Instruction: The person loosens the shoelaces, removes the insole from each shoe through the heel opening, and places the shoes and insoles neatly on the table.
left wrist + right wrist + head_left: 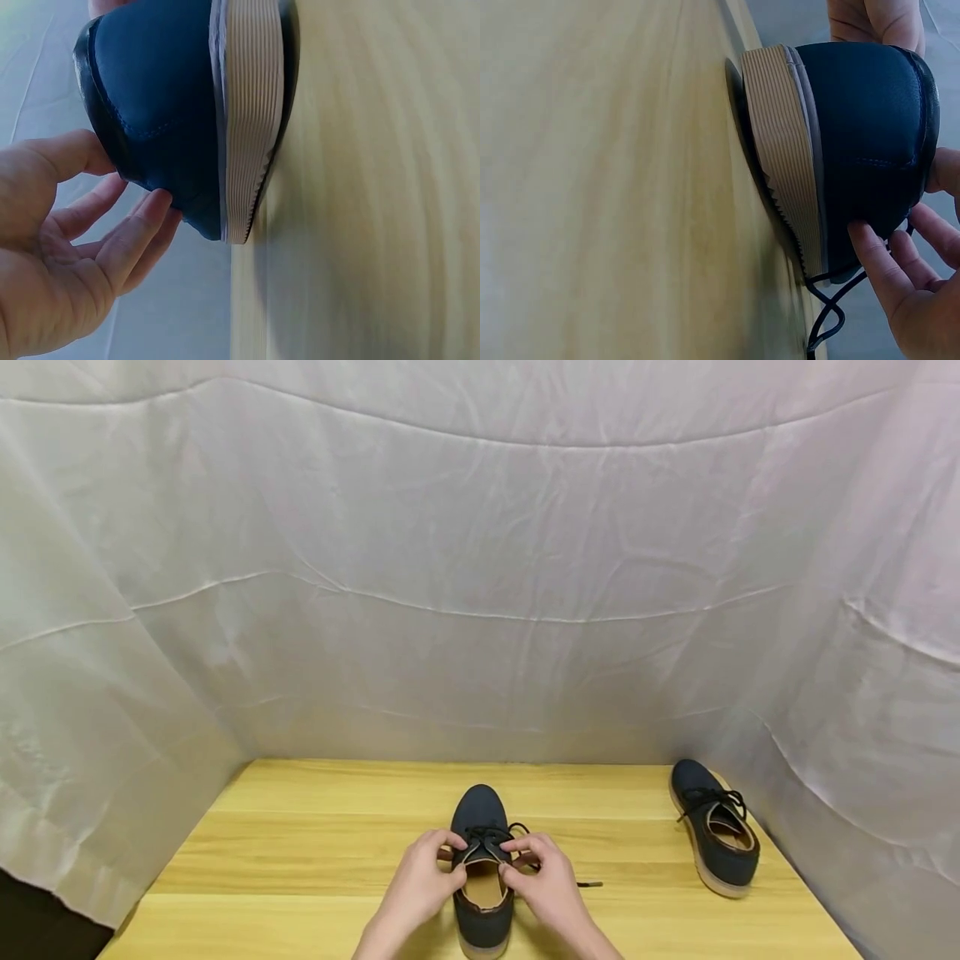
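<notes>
A dark navy shoe (478, 808) with a tan lining stands on the table, toe pointing away from me. My left hand (422, 883) grips the left edge of its opening, thumb at the collar and forefinger by the eyelets. On the other edge, my right hand (549, 887) holds the shoe the same way. Black laces (487, 833) cross the front, and a lace end (590, 884) lies on the wood at right. In the right wrist view, a lace loop (832, 319) hangs beside the ribbed sole (784, 142). The left wrist view shows fingertips (156, 202) against the shoe's side.
A second navy shoe (712, 835), its laces tied in a bow, stands near the right edge of the wooden table (322, 843). Grey cloth (480, 527) hangs behind the table and along both sides.
</notes>
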